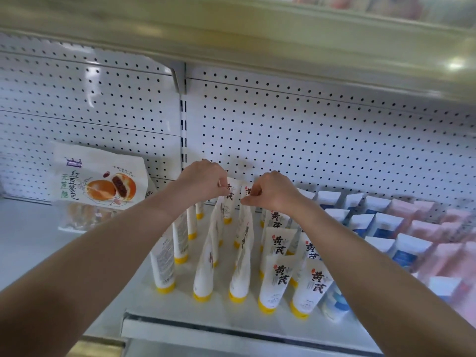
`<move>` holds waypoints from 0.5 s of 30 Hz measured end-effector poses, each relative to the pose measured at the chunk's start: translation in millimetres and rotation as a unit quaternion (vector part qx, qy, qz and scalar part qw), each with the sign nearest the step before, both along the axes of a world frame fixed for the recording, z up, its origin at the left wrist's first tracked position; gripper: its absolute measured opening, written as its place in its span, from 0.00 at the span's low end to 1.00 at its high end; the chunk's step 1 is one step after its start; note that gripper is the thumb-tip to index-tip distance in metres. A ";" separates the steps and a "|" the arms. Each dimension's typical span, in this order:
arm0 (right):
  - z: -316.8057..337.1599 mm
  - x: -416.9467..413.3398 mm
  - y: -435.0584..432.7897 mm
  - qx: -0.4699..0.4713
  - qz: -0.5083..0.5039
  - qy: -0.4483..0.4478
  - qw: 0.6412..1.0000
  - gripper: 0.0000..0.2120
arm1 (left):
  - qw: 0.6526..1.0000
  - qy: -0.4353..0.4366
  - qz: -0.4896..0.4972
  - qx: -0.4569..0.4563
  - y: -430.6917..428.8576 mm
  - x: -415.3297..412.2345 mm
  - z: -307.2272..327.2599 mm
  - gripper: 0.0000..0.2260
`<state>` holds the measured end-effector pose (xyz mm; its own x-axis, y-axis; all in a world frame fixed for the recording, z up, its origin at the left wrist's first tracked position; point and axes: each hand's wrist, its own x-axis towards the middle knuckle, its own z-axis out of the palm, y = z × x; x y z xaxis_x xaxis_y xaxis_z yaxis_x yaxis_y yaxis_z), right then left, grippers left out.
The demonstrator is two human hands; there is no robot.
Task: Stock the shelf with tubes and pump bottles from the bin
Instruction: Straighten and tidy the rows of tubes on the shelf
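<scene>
tubes [228, 202] — hands [203, 180] [273, 193] pinch rear tops

White tubes [275, 284] with yellow caps stand cap-down in several rows on the white shelf [144, 302], running from its front edge to the back. The rows on the right face forward and show large black characters. Those on the left are turned, showing their edges or small print. At the back, the left hand [203, 180] pinches the flat top of a rear tube [228, 202]. The right hand [273, 193] pinches the neighbouring tube [246, 188] just beside it.
</scene>
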<state>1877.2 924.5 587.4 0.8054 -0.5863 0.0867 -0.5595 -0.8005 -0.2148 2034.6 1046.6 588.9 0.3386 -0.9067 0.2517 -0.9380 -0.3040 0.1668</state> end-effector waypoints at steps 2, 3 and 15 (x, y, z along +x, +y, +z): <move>0.1 -0.1 1.8 0.003 -0.002 0.006 1.000 0.16 | 1.000 0.013 0.001 0.006 4.6 -1.5 -0.5 0.07; -0.1 0.1 2.2 0.003 -0.004 0.006 1.000 0.14 | 1.000 0.015 0.002 0.009 6.1 -2.5 -0.9 0.06; 3.7 -1.2 1.1 -0.007 0.063 0.017 0.998 0.24 | 1.000 0.015 -0.005 0.023 6.4 -4.6 -6.2 0.04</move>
